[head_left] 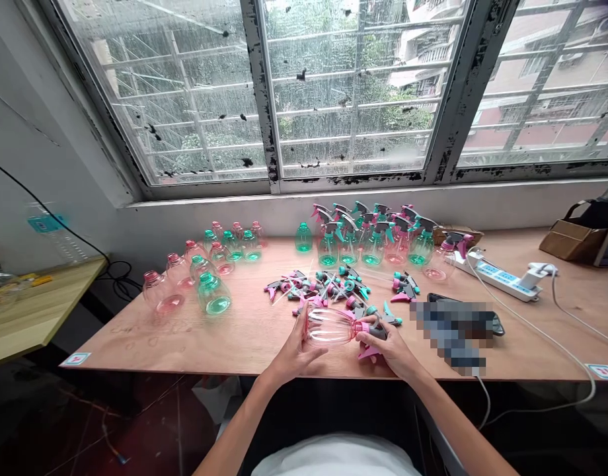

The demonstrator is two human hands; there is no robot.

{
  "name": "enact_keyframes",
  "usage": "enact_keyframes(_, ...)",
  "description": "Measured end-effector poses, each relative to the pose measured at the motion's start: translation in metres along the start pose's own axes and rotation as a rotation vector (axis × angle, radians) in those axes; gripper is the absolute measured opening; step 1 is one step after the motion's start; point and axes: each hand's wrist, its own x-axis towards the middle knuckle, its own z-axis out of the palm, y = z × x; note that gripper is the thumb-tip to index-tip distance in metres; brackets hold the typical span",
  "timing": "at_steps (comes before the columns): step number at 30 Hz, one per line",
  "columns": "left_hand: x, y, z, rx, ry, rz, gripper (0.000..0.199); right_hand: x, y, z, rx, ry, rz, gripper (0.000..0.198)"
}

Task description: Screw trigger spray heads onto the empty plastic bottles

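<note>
A clear pink spray bottle (330, 327) lies on its side in the air above the table's front edge. My left hand (298, 347) is closed round its base end. At the neck, my right hand (389, 347) grips a grey and pink trigger sprayer head (376, 332), which sits at the bottle's mouth; whether it is fully screwed on I cannot tell. Just beyond my hands is a loose pile of pink, green and grey sprayer heads (328, 287) with thin tubes.
Bottles without heads, pink and green (215, 294), stand at the left. Bottles with sprayer heads (376, 248) stand by the window wall. A power strip (499, 274), cables, a phone (465, 314) and a brown bag (574, 235) lie to the right.
</note>
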Motion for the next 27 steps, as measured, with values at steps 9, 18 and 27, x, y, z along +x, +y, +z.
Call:
enact_keyframes(9,0.002,-0.003,-0.003,-0.104,-0.023,-0.044,0.106,-0.002,-0.001,0.0,-0.011,-0.001,0.017,0.045)
enact_keyframes(18,0.01,0.0,-0.013,-0.166,-0.093,-0.08,0.115,0.0,0.0,0.003,0.021,0.014,-0.002,0.044)
enact_keyframes(27,0.012,0.01,-0.022,-0.189,-0.123,-0.121,0.064,0.002,0.005,0.001,0.033,0.006,0.006,0.044)
